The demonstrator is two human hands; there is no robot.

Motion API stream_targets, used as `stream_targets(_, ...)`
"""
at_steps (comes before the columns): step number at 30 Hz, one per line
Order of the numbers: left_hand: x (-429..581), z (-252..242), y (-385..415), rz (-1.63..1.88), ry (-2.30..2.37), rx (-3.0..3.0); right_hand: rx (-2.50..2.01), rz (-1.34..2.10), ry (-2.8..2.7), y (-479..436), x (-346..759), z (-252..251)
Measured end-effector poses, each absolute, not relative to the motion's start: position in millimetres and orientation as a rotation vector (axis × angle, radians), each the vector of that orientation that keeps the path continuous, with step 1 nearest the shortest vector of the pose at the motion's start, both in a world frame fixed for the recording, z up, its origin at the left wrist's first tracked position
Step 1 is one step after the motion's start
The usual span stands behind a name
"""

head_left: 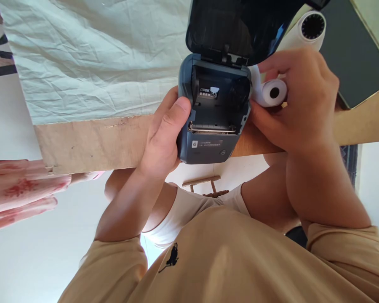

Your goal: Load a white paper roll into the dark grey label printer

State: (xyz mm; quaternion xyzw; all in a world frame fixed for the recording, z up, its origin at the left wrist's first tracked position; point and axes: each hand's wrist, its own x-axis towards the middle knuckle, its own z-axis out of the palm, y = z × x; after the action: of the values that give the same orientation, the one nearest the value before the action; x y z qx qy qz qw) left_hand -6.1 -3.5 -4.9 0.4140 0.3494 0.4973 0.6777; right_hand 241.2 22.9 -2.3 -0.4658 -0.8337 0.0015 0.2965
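Note:
A small dark blue-grey printer (pixel 213 145) sits at the table's front edge with its dark lid (pixel 240 25) swung up, showing an empty paper bay (pixel 219 105). My left hand (pixel 166 134) is wrapped round the printer's left side. My right hand (pixel 298 101) is closed on a small white paper roll (pixel 273 92), held just to the right of the printer and touching its side. A loose end of paper curls from the roll toward the printer.
A second, larger white roll (pixel 306 29) lies behind my right hand. A creased white cloth (pixel 97 59) covers the wooden table (pixel 94 143). A dark flat board (pixel 353 54) lies at the right. Floral fabric (pixel 19 189) shows at the left.

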Motion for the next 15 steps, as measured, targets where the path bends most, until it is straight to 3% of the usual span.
stream_targets(10, -2.1, -0.1, -1.7, 1.081, 0.876, 0.843, -1.143, 0.105, -2.235, 20.6, 245.4, -9.2)
stream_targets(15, -2.9, -0.7, -1.2, 1.071, 0.879, 0.857, -1.157, 0.319, -2.136, 20.8, 247.5, -10.5)
